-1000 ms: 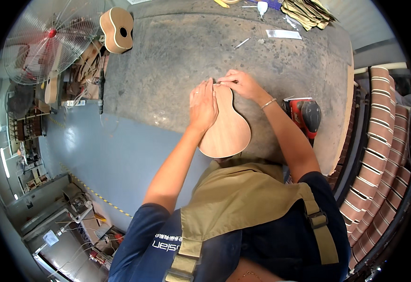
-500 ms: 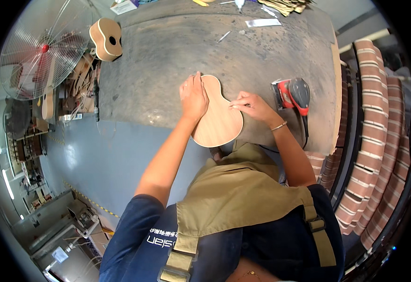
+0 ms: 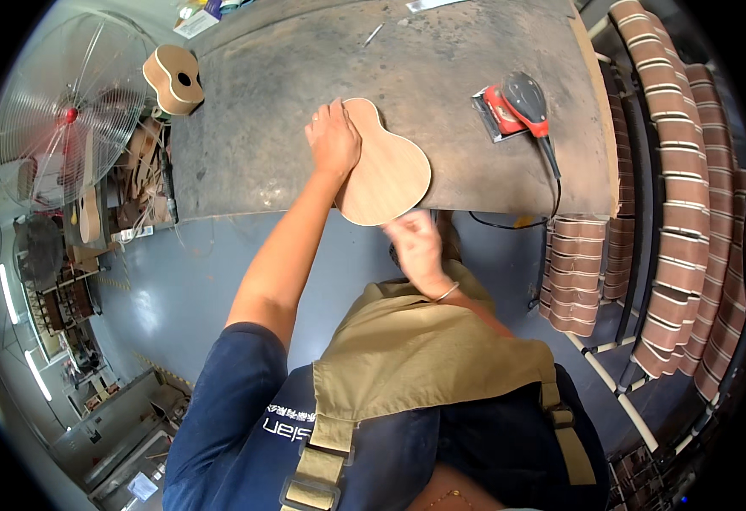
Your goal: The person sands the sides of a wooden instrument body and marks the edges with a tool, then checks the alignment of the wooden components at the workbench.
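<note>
1. Guitar body (image 3: 385, 175), head view: a pale wooden figure-eight shape lies flat near the front edge of the grey table (image 3: 253, 128). Its narrow end points away from the person; its broad end faces them and juts slightly past the table edge.

2. Left hand (image 3: 334, 143): it lies palm down on the upper left side of the guitar body, fingers extended toward the narrow end. It steadies the wood by resting on it, not by clenching, and has stayed on that side.

3. Right hand (image 3: 415, 247): this is the main change. A second ago it was at the narrow end, then by the waist on the right; now it is just beside the broad end. The fingers look curled but are blurred; I cannot tell whether they pinch anything or touch the rim.

4. Meaning: the right hand's attention seems to have passed down the right side to the broad end, while the left keeps the piece steady.

5. Around them: a red and black sander (image 3: 509, 106) sits to the right, and a second body (image 3: 174, 81) with a round hole stands at the far left.
</note>
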Motion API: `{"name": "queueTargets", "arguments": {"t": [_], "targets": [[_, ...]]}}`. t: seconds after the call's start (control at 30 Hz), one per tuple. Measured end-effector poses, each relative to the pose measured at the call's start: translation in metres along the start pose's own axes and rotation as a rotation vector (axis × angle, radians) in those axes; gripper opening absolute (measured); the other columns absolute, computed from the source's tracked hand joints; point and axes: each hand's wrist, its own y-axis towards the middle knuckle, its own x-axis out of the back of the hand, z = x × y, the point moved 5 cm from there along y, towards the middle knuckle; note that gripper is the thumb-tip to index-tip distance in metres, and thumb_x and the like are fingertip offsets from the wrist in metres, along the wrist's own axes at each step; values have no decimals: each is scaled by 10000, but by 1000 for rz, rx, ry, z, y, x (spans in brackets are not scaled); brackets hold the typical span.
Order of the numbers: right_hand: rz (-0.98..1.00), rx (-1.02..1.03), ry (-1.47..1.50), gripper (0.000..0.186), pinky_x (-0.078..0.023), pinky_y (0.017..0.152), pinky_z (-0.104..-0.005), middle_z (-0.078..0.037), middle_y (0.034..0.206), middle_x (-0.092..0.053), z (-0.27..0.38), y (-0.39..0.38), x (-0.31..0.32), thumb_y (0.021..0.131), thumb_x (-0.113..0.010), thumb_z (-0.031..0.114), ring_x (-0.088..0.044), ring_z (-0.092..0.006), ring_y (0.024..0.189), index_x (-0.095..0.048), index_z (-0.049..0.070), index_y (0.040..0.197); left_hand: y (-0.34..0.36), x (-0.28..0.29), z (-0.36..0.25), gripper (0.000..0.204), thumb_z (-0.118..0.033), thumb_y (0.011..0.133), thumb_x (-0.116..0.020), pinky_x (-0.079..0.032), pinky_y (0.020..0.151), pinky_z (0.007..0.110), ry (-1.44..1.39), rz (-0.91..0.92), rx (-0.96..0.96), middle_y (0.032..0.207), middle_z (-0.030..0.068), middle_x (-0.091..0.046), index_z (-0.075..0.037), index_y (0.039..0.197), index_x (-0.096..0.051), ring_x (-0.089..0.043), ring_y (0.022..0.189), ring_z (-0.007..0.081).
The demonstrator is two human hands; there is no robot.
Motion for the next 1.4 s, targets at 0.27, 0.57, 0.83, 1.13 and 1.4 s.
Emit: {"name": "queueTargets", "arguments": {"t": [0.27, 0.57, 0.83, 1.13, 1.4], "targets": [[157, -663, 395, 253, -598, 888, -298, -92, 1313, -707, -3, 0, 26, 1077, -668, 160, -705, -134, 1044, -780, -9, 1228, 21, 7, -5, 473, -473, 1096, -508, -477, 1002, 529, -78, 180, -222, 1277, 172, -656, -211, 1477, -610, -628, 1197, 386], [-55, -420, 192, 351, -556, 840, -238, -41, 1155, -773, -32, 108, 78, 1081, -653, 146, -683, -64, 978, -692, -36, 1379, 14, 65, 29, 899, -791, 824, -715, -537, 946, 505, -221, 558, 178, 1175, 288, -679, -51, 1327, -624, -676, 1107, 432], [749, -108, 140, 274, -564, 906, -304, -109, 1163, -780, -52, 347, 26, 1054, -658, 175, -744, -194, 1004, -771, 13, 1244, -48, 50, 6, 801, -733, 709, -858, -520, 891, 479, -92, 231, 166, 995, 150, -618, -10, 946, -609, -609, 1000, 339], [786, 169, -89, 233, -501, 801, -358, -97, 956, -691, -59, 324, 33, 1031, -673, 222, -646, -235, 883, -818, 108, 1173, -49, 30, 11, 756, -633, 664, -933, -515, 889, 478, -288, 173, 300, 979, 130, -638, -7, 959, -627, -617, 1002, 339], [256, 3, -61, 216, -459, 706, -276, -51, 880, -638, -65, 216, 98, 1025, -693, 135, -573, -137, 787, -802, 50, 1192, -43, 24, 5, 779, -686, 704, -876, -532, 908, 471, -267, 206, 253, 1022, 154, -705, 15, 1024, -760, -663, 1035, 341]]}}
